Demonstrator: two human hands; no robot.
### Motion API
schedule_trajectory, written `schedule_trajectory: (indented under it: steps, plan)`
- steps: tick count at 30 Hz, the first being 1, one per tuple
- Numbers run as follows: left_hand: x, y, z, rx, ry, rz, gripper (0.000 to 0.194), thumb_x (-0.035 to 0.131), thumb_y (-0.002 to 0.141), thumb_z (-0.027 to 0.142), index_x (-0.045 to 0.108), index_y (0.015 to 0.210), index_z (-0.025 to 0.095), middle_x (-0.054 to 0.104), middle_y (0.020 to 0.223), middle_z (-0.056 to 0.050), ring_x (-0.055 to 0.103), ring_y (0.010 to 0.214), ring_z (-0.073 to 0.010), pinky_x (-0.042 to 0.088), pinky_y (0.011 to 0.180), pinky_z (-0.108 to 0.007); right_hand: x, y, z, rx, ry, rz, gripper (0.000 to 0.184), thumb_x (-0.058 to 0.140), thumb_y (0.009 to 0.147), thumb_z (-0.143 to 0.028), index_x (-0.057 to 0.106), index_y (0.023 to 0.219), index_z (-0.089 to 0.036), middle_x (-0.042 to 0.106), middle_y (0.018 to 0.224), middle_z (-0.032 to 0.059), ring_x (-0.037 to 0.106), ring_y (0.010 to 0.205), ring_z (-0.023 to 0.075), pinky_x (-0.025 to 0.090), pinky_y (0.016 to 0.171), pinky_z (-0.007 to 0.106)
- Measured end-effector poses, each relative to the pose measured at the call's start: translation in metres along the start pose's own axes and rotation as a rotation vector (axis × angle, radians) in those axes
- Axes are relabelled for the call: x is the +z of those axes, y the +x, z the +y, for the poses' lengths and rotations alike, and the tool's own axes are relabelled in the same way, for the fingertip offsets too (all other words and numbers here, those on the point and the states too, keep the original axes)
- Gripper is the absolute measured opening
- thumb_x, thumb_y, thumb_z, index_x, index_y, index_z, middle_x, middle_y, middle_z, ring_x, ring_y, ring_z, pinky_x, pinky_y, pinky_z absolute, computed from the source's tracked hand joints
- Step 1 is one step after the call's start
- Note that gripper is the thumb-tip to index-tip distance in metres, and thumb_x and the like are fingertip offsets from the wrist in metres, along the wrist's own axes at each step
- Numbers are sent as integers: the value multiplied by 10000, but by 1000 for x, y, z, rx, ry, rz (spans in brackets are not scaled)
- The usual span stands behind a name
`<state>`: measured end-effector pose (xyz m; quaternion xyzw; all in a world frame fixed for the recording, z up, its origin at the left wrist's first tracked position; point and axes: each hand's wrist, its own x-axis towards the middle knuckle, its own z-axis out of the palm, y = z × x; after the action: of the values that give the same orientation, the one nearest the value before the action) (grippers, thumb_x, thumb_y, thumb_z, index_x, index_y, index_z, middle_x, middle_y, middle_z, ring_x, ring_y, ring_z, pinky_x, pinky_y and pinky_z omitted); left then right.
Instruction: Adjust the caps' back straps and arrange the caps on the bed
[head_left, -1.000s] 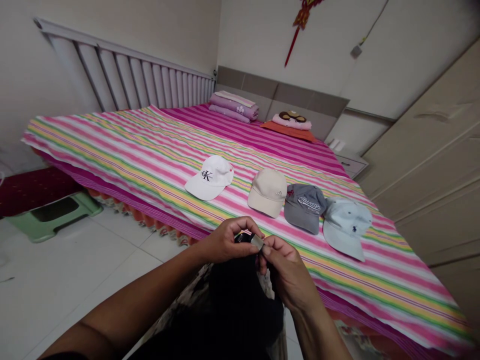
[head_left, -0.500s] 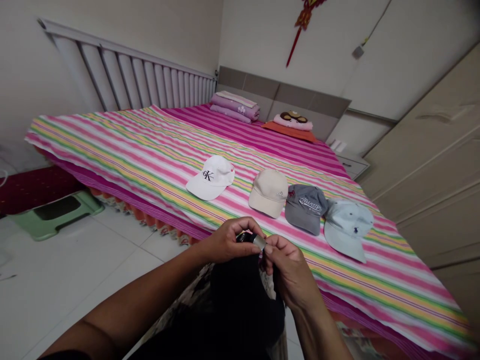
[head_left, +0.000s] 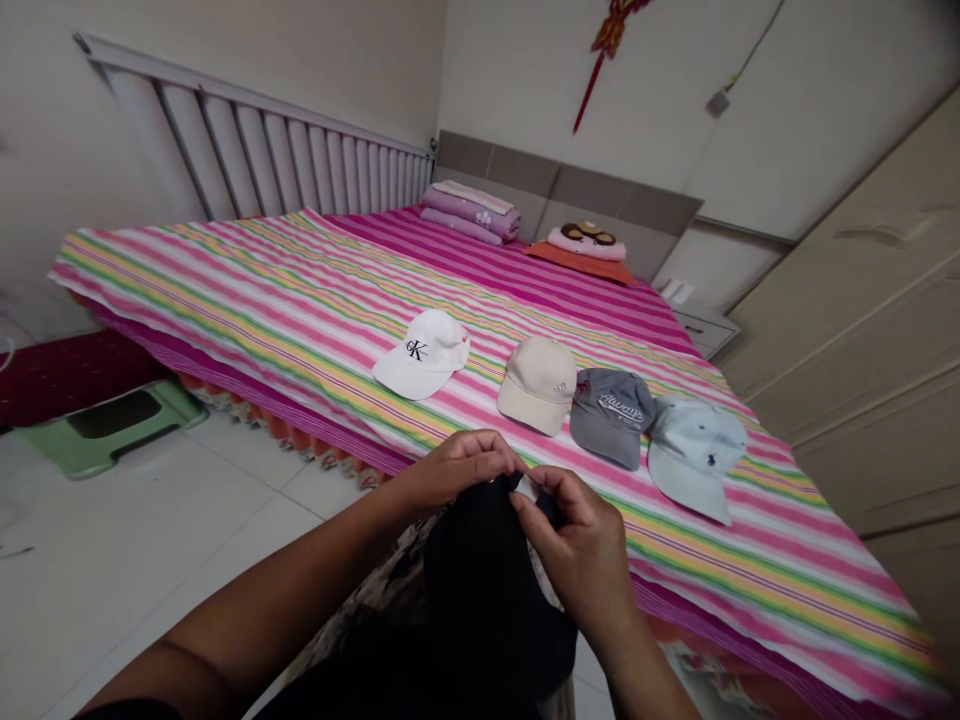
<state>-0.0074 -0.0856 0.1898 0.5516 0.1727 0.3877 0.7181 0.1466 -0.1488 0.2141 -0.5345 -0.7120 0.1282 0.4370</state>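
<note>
A black cap [head_left: 480,570] is held low in front of me, its strap end uppermost. My left hand [head_left: 469,468] pinches the cap's strap at its left part, fingers closed. Thumb and fingers of my right hand [head_left: 581,545] grip the strap [head_left: 531,488] just to the right, where a pale, shiny piece shows. Beyond my hands, on the bed, lie a white cap [head_left: 429,355] with black letters, a beige cap [head_left: 538,385], a grey cap [head_left: 613,415] with white lettering and a pale blue cap [head_left: 696,455]. The grey and pale blue caps touch.
A striped sheet [head_left: 247,300] covers the near part of the bed. Folded purple bedding [head_left: 472,212] and an orange pillow [head_left: 581,262] lie by the headboard [head_left: 615,190]. A green stool [head_left: 112,430] stands on the tiled floor at left; a wardrobe [head_left: 862,330] rises at right.
Both hands have shifted their grip along the strap. The shiny buckle piece that showed between them is now mostly covered, and the right hand has turned over the strap.
</note>
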Motion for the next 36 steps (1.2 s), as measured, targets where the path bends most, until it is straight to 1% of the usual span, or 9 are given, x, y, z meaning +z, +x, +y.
schedule_trajectory:
  steps: [7,10,14,19,23,26,29,32,36]
  plan:
    - [4,-1,7,-85,60,-55,269,577,743,390,553,770,123,508,727,-6,447,651,-88,347,619,-210,2,-3,-3,-200,-148,22,151,559,759,-212,581,906,-185,665,781,46,619,682,169,486,619,266]
    - [1,-2,7,-92,45,21,277,554,757,382,571,834,117,514,692,-7,428,588,-77,329,559,-196,0,-4,-2,-177,-156,9,116,556,762,-218,583,871,-187,658,755,42,615,669,169,478,616,265]
    - [-4,-3,5,-40,57,115,206,564,748,317,558,731,112,561,718,-31,466,611,-85,344,564,-195,-4,-4,-3,-103,-149,-13,75,564,752,-237,571,820,-204,644,711,28,597,627,168,461,595,269]
    - [-3,3,19,-83,120,50,270,602,717,364,568,859,136,600,811,-38,533,758,-125,395,659,-221,-3,-2,-7,-50,-67,-95,71,558,751,-220,575,819,-210,643,734,32,584,653,169,443,621,281]
    - [-2,10,35,-319,389,-200,271,618,700,389,592,697,119,473,542,43,401,489,-50,300,466,-171,-4,5,-3,150,229,-214,171,605,727,-281,565,878,-211,611,737,17,562,661,158,429,604,269]
    - [-6,11,37,-459,321,-217,302,630,679,413,555,643,123,392,467,69,305,394,-30,228,392,-176,-9,10,11,401,602,-349,316,577,738,-434,532,949,-203,528,627,-29,475,519,110,380,489,229]
    - [-10,9,33,-468,225,-172,309,648,663,409,537,628,123,421,480,62,318,389,-25,230,385,-172,-16,7,29,495,754,-513,388,465,789,-515,571,902,-159,538,619,-5,466,535,107,366,511,230]
    - [-15,6,28,-468,175,-157,312,644,670,409,526,614,126,415,473,66,319,382,-21,228,379,-166,-18,-3,44,570,821,-656,331,575,732,-474,582,753,-144,546,595,2,458,527,106,344,500,225]
    - [-20,3,27,-407,148,-193,336,688,613,418,583,751,131,485,563,50,387,451,-27,276,413,-153,-16,-11,53,653,926,-547,265,681,666,-369,522,642,-159,475,507,-47,363,436,67,263,429,192]
